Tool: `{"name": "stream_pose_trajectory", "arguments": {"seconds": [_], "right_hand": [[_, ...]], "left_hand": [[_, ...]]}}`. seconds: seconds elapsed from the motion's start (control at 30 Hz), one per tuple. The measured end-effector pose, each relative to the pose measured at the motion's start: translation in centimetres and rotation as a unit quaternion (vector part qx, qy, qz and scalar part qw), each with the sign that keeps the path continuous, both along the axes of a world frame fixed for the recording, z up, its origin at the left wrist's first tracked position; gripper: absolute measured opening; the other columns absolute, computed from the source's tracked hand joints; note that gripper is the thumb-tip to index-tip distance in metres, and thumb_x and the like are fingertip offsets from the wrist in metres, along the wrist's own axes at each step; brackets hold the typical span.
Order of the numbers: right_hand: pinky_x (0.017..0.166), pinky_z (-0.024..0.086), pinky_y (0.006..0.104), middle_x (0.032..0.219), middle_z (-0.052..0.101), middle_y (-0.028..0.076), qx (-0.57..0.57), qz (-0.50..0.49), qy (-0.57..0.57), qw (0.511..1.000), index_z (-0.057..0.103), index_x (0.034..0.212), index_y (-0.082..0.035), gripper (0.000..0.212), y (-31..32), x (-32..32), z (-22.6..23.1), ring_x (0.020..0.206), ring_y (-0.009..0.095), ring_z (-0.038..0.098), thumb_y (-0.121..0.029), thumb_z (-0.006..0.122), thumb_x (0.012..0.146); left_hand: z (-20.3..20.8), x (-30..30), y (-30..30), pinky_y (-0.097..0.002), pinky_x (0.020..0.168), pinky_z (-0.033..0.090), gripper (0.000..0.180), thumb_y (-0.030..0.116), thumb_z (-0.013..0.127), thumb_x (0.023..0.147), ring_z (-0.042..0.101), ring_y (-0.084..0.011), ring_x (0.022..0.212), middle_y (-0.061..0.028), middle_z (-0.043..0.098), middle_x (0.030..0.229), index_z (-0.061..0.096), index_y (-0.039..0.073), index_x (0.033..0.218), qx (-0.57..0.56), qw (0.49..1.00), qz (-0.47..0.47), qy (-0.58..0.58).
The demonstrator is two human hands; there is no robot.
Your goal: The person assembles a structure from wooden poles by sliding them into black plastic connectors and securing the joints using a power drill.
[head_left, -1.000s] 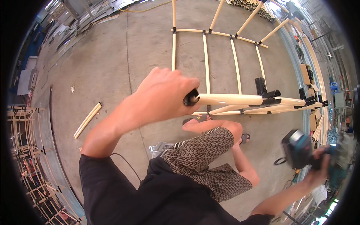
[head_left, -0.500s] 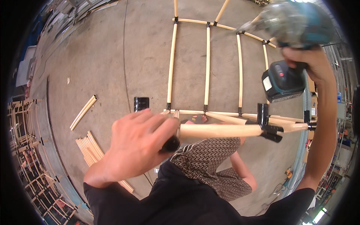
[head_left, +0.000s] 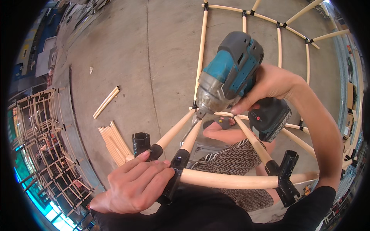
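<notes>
A teal and grey cordless impact driver (head_left: 231,73) is in my right hand (head_left: 271,86), my fingers wrapped round its grip above the black battery. From its nose a thin metal bit (head_left: 189,133) slants down toward a black pipe joint (head_left: 179,158) with a round hole; the tip seems short of the joint. My left hand (head_left: 137,181) is closed over that joint cluster, beside a cream pipe (head_left: 231,180) running right to another black joint (head_left: 286,179). An upright black socket (head_left: 141,143) stands by my left fingers. Other cream pipes (head_left: 173,131) lead away from the joints.
The pipe frame (head_left: 201,54) spreads over the concrete floor ahead. Loose pipes (head_left: 111,142) lie in a bundle at left, with a couple more (head_left: 106,102) beyond. A pipe rack (head_left: 50,138) stands far left. Cardboard boxes (head_left: 348,119) are at the right edge. My legs (head_left: 235,158) are under the frame.
The driver has swung from the upper right to the middle, its bit now near the joint by my left hand. My left hand and the near pipe appear lower, and the whole view has shifted.
</notes>
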State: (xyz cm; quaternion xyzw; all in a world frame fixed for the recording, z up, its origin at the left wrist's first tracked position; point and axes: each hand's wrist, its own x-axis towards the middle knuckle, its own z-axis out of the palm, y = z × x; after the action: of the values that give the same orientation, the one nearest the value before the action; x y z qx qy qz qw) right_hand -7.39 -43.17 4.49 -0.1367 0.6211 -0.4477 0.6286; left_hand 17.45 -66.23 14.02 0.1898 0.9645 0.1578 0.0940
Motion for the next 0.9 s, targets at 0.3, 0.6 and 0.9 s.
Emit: {"name": "stream_pose_trajectory", "arguments": {"seconds": [0.3, 0.6, 0.9], "right_hand": [[0.054, 0.048, 0.0231, 0.082, 0.071, 0.006, -0.026, 0.072, -0.037, 0.996, 0.074, 0.097, 0.0, 0.036, -1.8, 1.1, -1.0, 0.064, 0.01, 0.061, -0.01, 0.092, 0.068], [0.063, 0.054, 0.0251, 0.091, 0.077, 0.009, -0.006, 0.122, -0.053, 0.991, 0.076, 0.103, 0.0, 0.044, -2.9, 0.7, -2.0, 0.072, 0.013, 0.068, -0.011, 0.094, 0.063], [0.057, 0.054, 0.0251, 0.084, 0.076, 0.009, -0.041, 0.242, -0.032, 0.969, 0.078, 0.096, -0.003, 0.032, -5.3, -0.8, -2.6, 0.065, 0.013, 0.067, -0.007, 0.092, 0.068]], "left_hand": [[0.7, 0.4, 0.5, -0.0373, 0.091, 0.059, 0.018, 0.008, 0.072, 0.081, 0.075, -0.0175, 0.088, -0.0054, 0.075, 0.093, 0.07, 0.006, 0.099, -0.007, 1.0, 0.018, -0.02], [1.0, 0.3, 0.9, -0.0365, 0.09, 0.059, 0.015, 0.009, 0.073, 0.082, 0.075, -0.0168, 0.087, -0.0052, 0.075, 0.091, 0.07, 0.005, 0.096, -0.007, 1.0, 0.02, -0.012], [0.7, 0.2, 1.0, -0.0404, 0.085, 0.06, 0.018, 0.013, 0.08, 0.078, 0.076, -0.0214, 0.084, -0.0092, 0.076, 0.088, 0.071, 0.005, 0.092, 0.0, 1.0, 0.008, -0.008]]}}
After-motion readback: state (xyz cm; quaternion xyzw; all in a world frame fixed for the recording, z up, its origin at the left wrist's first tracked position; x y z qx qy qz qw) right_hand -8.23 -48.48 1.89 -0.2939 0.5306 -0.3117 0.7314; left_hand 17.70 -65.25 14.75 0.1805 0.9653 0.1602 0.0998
